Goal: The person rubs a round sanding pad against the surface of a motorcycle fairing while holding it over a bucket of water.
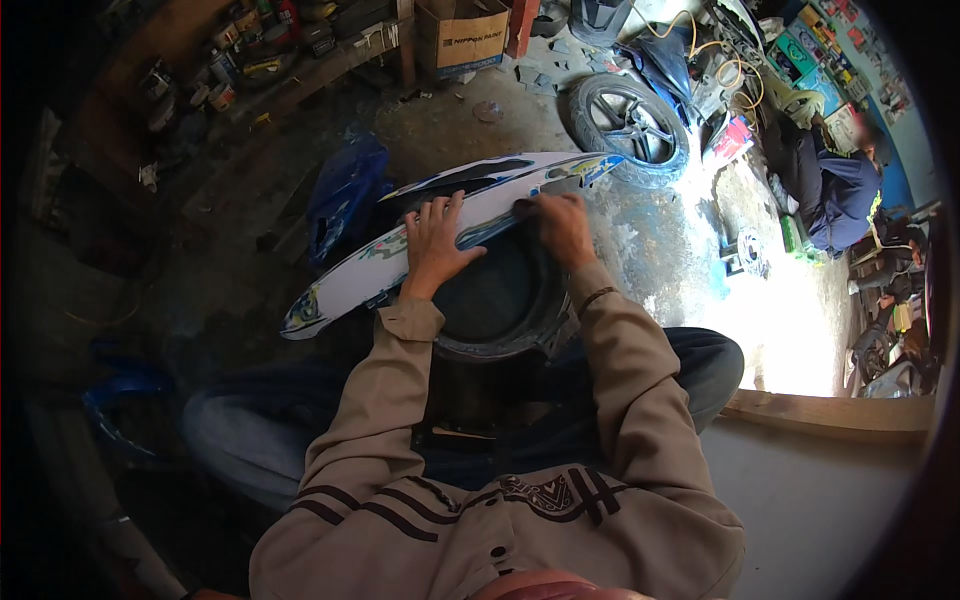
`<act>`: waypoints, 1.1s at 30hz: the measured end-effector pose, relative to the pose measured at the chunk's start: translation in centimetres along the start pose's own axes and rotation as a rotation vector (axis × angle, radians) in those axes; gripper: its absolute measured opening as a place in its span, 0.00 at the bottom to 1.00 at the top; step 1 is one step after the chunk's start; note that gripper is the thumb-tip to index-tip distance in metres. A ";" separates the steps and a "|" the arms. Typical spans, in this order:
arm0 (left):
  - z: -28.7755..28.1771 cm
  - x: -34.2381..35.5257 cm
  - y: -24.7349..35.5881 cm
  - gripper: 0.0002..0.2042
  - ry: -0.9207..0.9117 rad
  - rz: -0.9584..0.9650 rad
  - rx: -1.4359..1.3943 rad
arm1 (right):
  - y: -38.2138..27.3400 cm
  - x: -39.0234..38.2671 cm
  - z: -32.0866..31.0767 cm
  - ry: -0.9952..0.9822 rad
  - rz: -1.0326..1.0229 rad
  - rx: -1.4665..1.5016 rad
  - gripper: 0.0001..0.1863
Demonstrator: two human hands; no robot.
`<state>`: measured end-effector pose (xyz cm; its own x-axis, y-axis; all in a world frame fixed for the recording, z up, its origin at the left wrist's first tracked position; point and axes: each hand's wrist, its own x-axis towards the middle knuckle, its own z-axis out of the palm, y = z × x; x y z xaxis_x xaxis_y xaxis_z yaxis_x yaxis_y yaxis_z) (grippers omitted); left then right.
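Observation:
A long, curved motorcycle body panel (490, 207), white with blue edges and worn, patchy paint, lies slantwise before me. Under it is a round black tyre-like support (490, 350). My left hand (432, 245) rests flat on the panel's middle, fingers stretched toward its far edge and thumb spread apart. On the right part of the panel, my right hand (562, 230) is closed around a small dark pad (524, 208) pressed against the surface. The fingers partly hide the pad, so its exact kind is unclear.
Blue fairing pieces (345, 190) lie beyond the panel at left, another blue part (125, 395) by my left knee. A motorcycle wheel (628, 128) lies at far right; a person (845, 195) sits beyond. A cardboard box (462, 38) stands at the back.

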<state>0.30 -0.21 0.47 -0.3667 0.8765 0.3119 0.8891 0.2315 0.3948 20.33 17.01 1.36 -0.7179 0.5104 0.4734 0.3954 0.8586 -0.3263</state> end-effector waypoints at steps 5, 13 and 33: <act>0.2 0.0 0.0 0.55 0.005 0.001 0.007 | -2.2 -1.4 1.8 0.040 -0.102 0.115 0.13; 0.6 0.1 -0.3 0.56 0.064 0.013 -0.024 | -4.0 -0.7 1.5 0.021 -0.242 0.186 0.13; -0.4 0.0 0.0 0.53 0.012 -0.040 -0.085 | -4.7 -0.4 1.7 0.061 0.070 0.089 0.09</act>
<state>0.21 -0.38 0.85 -0.4048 0.8622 0.3046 0.8476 0.2288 0.4788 17.77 12.64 1.27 -0.6531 0.5734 0.4946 0.3890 0.8144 -0.4306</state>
